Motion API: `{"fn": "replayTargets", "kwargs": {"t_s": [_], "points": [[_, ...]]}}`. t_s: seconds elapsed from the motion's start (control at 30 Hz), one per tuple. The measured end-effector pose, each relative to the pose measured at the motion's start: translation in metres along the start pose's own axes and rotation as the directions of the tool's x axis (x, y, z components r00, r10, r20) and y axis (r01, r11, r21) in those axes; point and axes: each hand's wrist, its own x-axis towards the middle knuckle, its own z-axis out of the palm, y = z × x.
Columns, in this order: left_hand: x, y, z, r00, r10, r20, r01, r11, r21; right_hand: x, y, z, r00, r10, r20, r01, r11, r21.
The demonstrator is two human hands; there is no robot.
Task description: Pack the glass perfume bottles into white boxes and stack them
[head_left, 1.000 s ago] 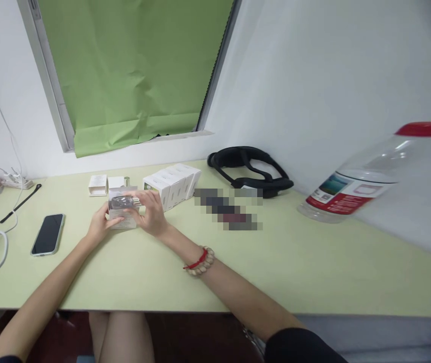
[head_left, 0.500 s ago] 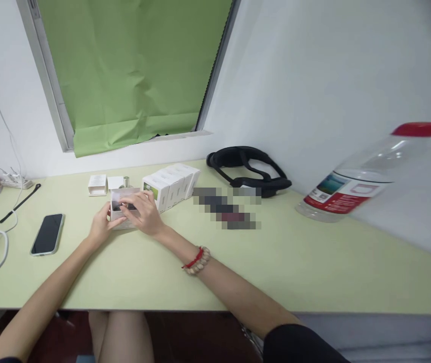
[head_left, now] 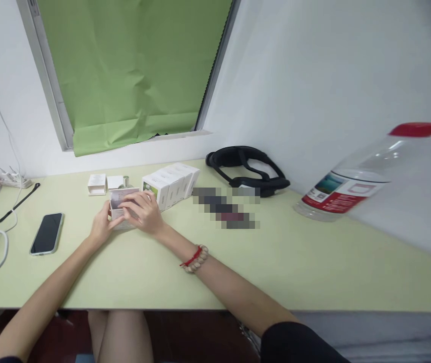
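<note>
Box (head_left: 115, 199): clasped by my curled left hand (head_left: 102, 225).
Right hand (head_left: 145, 213): half-curled over it; hold unclear.
White boxes (head_left: 173, 185): just beside, rightward.

The left hand (head_left: 102, 223) holds the side of a white box (head_left: 119, 195) near the far edge of the table (head_left: 294, 272). The right hand (head_left: 145, 214) curls its fingers over the box's top, so its contents are hard to make out. Beyond that hand, white cartons (head_left: 172, 184) stand in a row. A black headset (head_left: 247, 171) fills the far right corner; a red-capped bottle (head_left: 346, 186) stands along the right edge.
</note>
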Motion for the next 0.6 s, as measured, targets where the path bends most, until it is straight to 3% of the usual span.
{"fn": "replayTargets", "kwargs": {"t_s": [0.13,0.23,0.33,0.4,0.6], "points": [[-0.001,-0.008,0.0,0.985,0.164,-0.061,-0.159,0.984,0.082,0.002,0.003,-0.001,0.992,0.008,-0.127,-0.011,1.0,-0.022],[0.002,-0.011,-0.001,0.923,0.368,-0.112,-0.352,0.926,0.139,0.004,0.006,-0.001,0.986,0.05,-0.161,-0.05,0.999,0.006],[0.004,-0.007,-0.004,0.857,0.508,-0.083,-0.474,0.842,0.256,0.005,0.008,0.0,0.988,0.098,-0.121,-0.095,0.995,0.035],[0.003,-0.003,-0.005,0.859,0.509,-0.059,-0.471,0.83,0.299,0.004,0.008,0.0,0.987,0.097,-0.13,-0.09,0.994,0.057],[-0.003,0.0,-0.004,0.924,0.38,-0.049,-0.352,0.89,0.29,0.005,0.007,0.0,0.979,0.065,-0.193,-0.046,0.994,0.101]]}}
